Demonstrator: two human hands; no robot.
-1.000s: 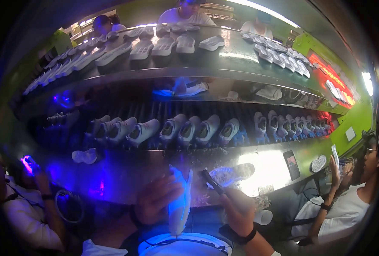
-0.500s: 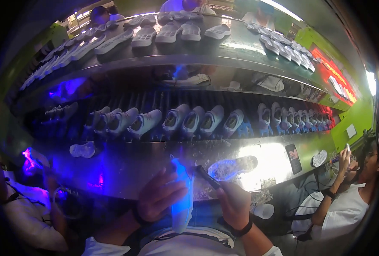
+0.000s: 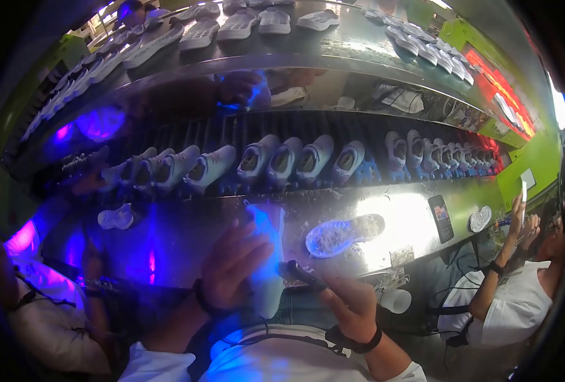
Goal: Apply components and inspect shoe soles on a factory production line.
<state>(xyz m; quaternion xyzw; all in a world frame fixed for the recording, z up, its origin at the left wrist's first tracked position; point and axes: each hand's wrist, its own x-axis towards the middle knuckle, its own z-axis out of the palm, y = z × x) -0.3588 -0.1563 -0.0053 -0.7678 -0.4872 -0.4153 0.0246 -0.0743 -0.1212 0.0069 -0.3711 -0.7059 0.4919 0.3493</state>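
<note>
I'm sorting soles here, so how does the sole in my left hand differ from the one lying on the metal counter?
The held sole stands on end, gripped by the left hand; the counter sole lies flat, untouched. The held sole glows solid blue-white; the counter sole looks translucent with a blue rim. The right hand holds a dark tool. Both are shoe-sole shaped.

Pale shoe sole [image 3: 266, 254] stood on end in my left hand [image 3: 234, 267], washed blue-violet by the light, its flat face turned right, dark slim tool [image 3: 301, 275] in my right hand [image 3: 352, 305], tip touching the sole's lower edge
</note>
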